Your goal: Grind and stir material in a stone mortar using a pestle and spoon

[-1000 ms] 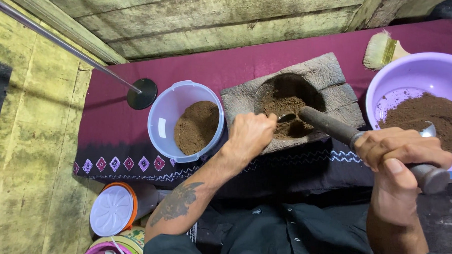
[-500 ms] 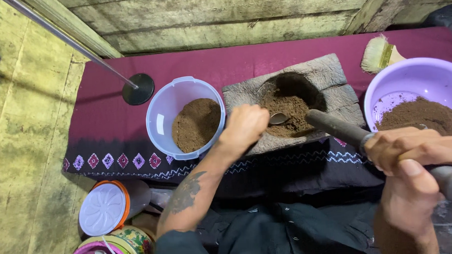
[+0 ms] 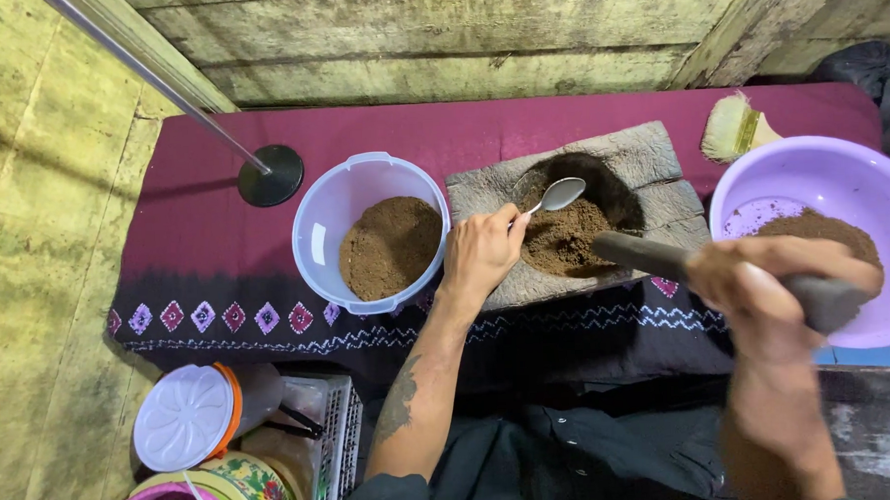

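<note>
Holding a spoon (image 3: 559,194) by its handle, my left hand (image 3: 480,254) is closed around it, with the bowl of the spoon just over the brown powder (image 3: 561,238) in the hollow of the stone mortar (image 3: 649,159). My right hand (image 3: 762,288) is clenched around the dark pestle (image 3: 652,256), whose tip points toward the hollow from the right.

Judgement on the step: the spoon should dip shallow and come up level, since the powder is loose and the hollow's rim is low on the near side. The pestle should sit clear of the spoon's path.

Clearances: the white tub (image 3: 370,233), part full of powder, stands just left of the mortar, touching or nearly so. The purple basin (image 3: 817,173) stands near on the right, a brush (image 3: 737,126) behind it. The cloth (image 3: 217,228) has open room at far left, apart from the stand base (image 3: 270,175).
</note>
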